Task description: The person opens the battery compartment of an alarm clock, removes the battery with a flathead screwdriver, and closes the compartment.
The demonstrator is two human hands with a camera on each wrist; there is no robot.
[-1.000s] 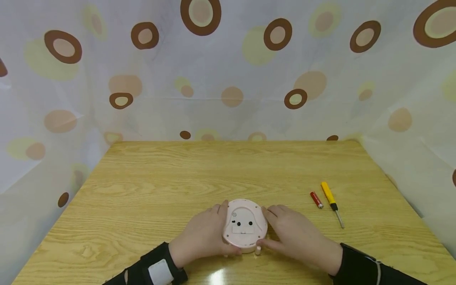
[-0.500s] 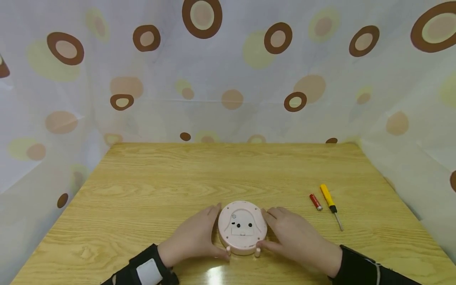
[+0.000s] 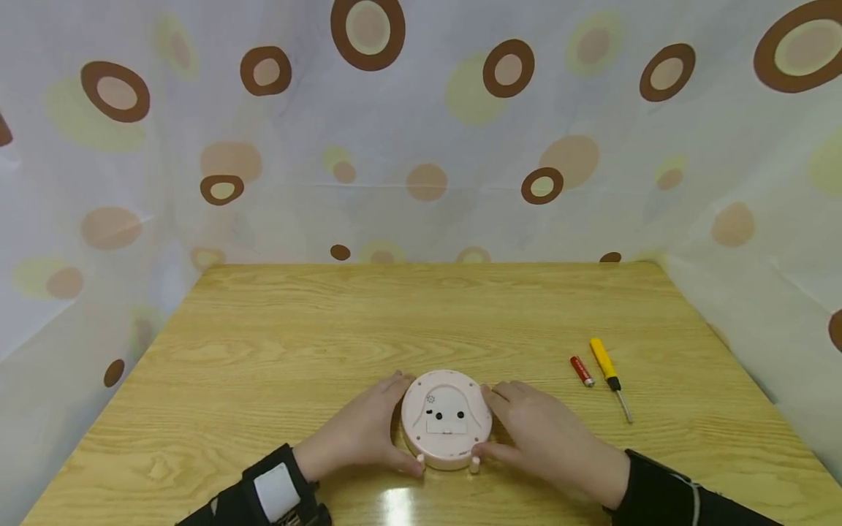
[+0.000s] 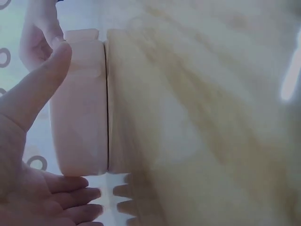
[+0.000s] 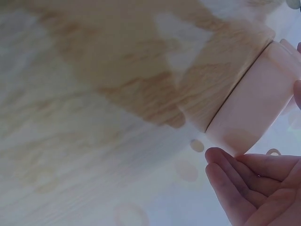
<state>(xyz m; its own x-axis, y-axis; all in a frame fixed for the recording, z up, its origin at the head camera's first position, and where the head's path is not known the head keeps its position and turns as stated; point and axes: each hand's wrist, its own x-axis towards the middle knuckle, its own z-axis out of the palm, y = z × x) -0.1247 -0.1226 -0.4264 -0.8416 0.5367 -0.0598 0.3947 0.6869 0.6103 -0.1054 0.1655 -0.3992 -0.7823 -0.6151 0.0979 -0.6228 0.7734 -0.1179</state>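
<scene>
A round pink clock (image 3: pixel 447 416) lies back side up near the table's front, its lidded battery compartment and two stubby feet showing. On its left side is my left hand (image 3: pixel 365 431): the thumb touches the side by one foot, and the long fingers stretch straight along the far edge. The left wrist view shows that thumb (image 4: pixel 56 61) against the pink side and the palm standing off it. From the right, my right hand (image 3: pixel 546 431) holds the clock's edge between thumb and bent fingers. Its fingertips (image 5: pixel 215 157) meet the rim in the right wrist view.
To the right on the wooden table (image 3: pixel 296 314) lie a red battery (image 3: pixel 582 371) and a screwdriver (image 3: pixel 610 376) with a yellow handle. A patterned curtain (image 3: pixel 421 131) encloses the table's back and sides.
My left hand has loosened from the clock's left edge and shifted left, uncovering more of the rim; its fingertips have since come back near the edge. My right hand stays put.
</scene>
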